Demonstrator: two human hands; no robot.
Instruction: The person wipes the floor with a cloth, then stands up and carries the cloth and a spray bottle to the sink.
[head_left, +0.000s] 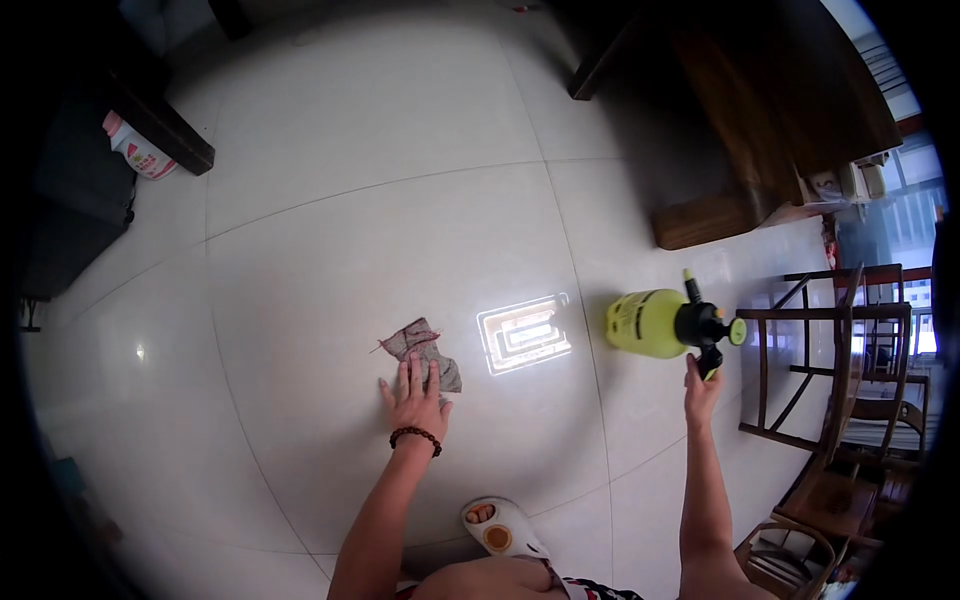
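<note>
My left hand point(416, 408) lies flat on a crumpled grey-brown rag point(424, 342) on the floor, fingers stretched out and spread over its lower part. A dark bead bracelet point(416, 437) circles that wrist. Over on the right, my right hand point(702, 398) is closed round the black handle of a yellow-green pump spray bottle point(645, 322). The bottle is tilted on its side in view, its black pump head pointing right. Whether its base touches the floor I cannot tell.
Pale glossy floor tiles point(400, 240) reflect a bright ceiling light. Wooden chairs point(850, 360) stand at the right, below a heavy dark wooden table point(760, 110). A white and pink jug point(140, 148) is by a dark furniture leg at upper left. My slipper point(510, 530) shows below.
</note>
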